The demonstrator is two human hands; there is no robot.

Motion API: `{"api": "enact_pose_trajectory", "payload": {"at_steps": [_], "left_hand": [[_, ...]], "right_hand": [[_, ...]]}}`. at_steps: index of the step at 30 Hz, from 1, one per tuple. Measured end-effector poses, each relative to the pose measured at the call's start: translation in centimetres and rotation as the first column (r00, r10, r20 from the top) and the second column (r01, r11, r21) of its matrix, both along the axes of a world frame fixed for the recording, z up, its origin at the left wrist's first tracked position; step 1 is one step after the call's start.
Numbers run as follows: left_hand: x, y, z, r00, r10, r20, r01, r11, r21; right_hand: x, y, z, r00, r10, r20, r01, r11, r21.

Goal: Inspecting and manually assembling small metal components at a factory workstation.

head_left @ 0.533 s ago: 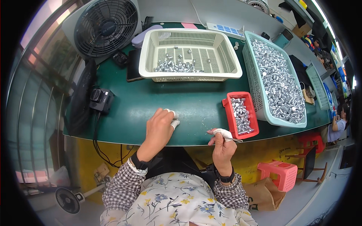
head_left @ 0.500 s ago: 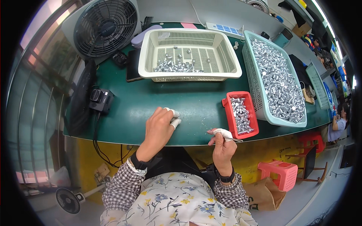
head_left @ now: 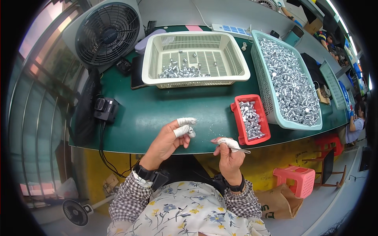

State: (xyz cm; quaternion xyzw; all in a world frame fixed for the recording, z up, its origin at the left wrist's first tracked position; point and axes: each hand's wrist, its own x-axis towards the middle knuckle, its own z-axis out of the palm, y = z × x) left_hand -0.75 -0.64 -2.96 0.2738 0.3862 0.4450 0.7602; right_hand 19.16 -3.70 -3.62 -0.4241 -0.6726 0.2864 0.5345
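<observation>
Where the left hand [head_left: 167, 139] lay knuckles-up on the table [head_left: 157, 114] half a second ago, it is now lifted and turned, taped fingers [head_left: 184, 126] clamped on a small metal piece [head_left: 191, 132]. The right hand [head_left: 228, 155] pinches tweezers [head_left: 240, 150] just beside, unmoved; inspection appears under way.

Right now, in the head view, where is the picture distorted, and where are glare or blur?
Head view: straight edges of the dark green table bend toward the black round rim; the heap of shiny metal parts in the pale blue plastic basket glints brightly; the small metal part in the left hand is too small to resolve; the right hand looks sharp.
</observation>
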Motion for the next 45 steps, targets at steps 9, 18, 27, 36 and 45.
{"api": "enact_pose_trajectory", "payload": {"at_steps": [9, 18, 27, 36, 45], "left_hand": [[1.1, -0.4, -1.1, 0.993, -0.045, 0.108, 0.05, 0.998, -0.044], [1.2, -0.7, -1.4, 0.984, -0.075, 0.161, 0.082, 0.996, -0.042], [1.3, -1.0, -1.5, 0.99, -0.07, -0.118, 0.072, 0.997, 0.008], [-0.8, 0.3, 2.0, 0.849, 0.379, -0.369, -0.274, 0.912, 0.305], [-0.2, -0.1, -0.1, 0.165, 0.714, -0.681, 0.353, 0.602, 0.716]], "right_hand": [[-1.0, 0.7, 0.1, 0.996, 0.092, 0.0, -0.091, 0.987, 0.136], [-1.8, 1.3, -0.1, 0.994, 0.046, 0.099, -0.069, 0.968, 0.24], [-1.7, 1.5, -0.5, 0.971, 0.043, 0.237, -0.073, 0.99, 0.117], [-0.6, 0.9, -0.2, 0.988, -0.095, 0.118, 0.094, 0.995, 0.016], [-0.3, 0.6, -0.4, 0.994, -0.062, 0.094, 0.055, 0.995, 0.079]]}}
